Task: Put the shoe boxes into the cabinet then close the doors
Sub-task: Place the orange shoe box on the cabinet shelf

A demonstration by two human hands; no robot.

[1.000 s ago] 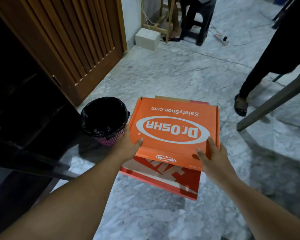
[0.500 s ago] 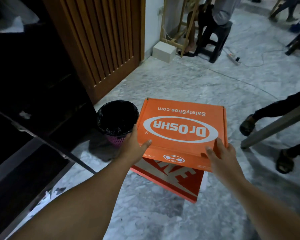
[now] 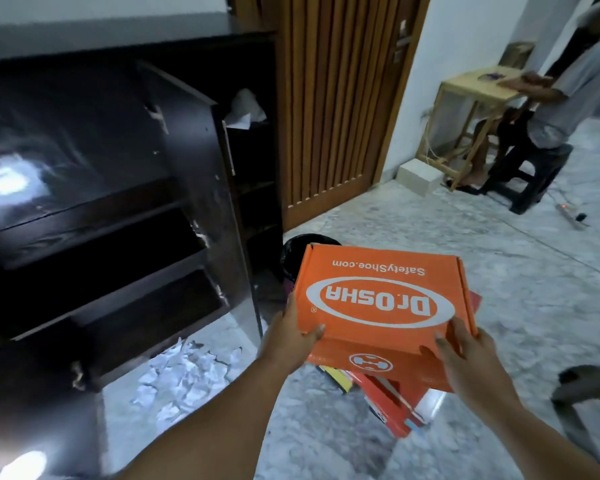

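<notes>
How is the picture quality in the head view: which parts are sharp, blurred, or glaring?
Head view: the orange Dr.OSHA shoe box is fairly sharp and well lit; the dark cabinet is underexposed, with a white glare patch on its left; the edges are motion-blurred, and the wide lens bends the wooden door.

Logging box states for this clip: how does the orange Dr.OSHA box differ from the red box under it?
The orange Dr.OSHA box is gripped by the left hand and right hand; the red box is held by neither. The orange box shows its whole lid, the red box only a part. The orange box carries white lettering; the red box's print is unreadable. Both are closed.
</notes>
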